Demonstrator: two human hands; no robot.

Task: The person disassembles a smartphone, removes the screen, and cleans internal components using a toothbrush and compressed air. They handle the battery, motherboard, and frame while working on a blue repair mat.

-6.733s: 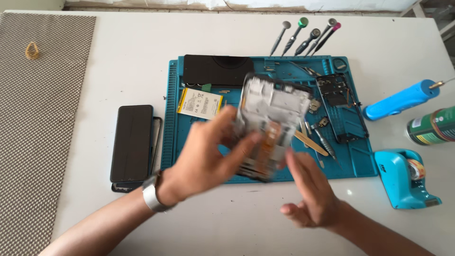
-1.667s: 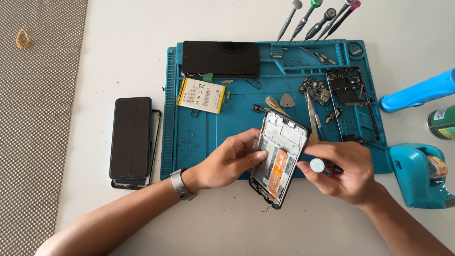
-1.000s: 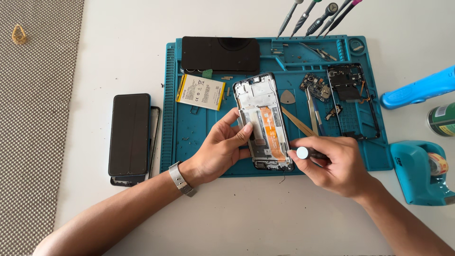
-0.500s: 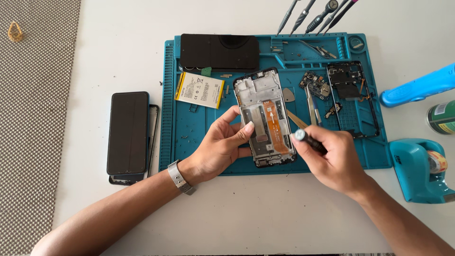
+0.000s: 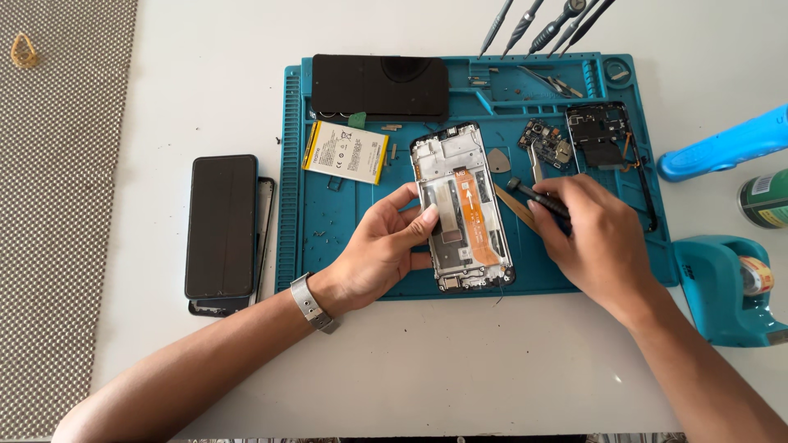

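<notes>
An opened phone frame point(image 5: 460, 172) with an orange flex cable lies flat on the blue repair mat point(image 5: 295, 246). My left hand point(image 5: 382, 246) holds its left edge, thumb on the silver inner plate. My right hand point(image 5: 595, 242) is to the right of the frame, fingers closed around a small dark screwdriver point(image 5: 533, 195) whose end points up and left, off the frame.
A white battery point(image 5: 345, 152) and a black back cover point(image 5: 379, 87) lie on the mat's upper left. Small parts and a black frame piece point(image 5: 603, 135) sit upper right. A dark phone point(image 5: 222, 226) rests left of the mat. Screwdrivers point(image 5: 542, 23), a blue tool point(image 5: 722, 152), a tape dispenser point(image 5: 726, 287).
The frame was lifted and turned in both hands, then laid flat on the mat. My right hand has moved with the screwdriver from over the frame to its right side.
</notes>
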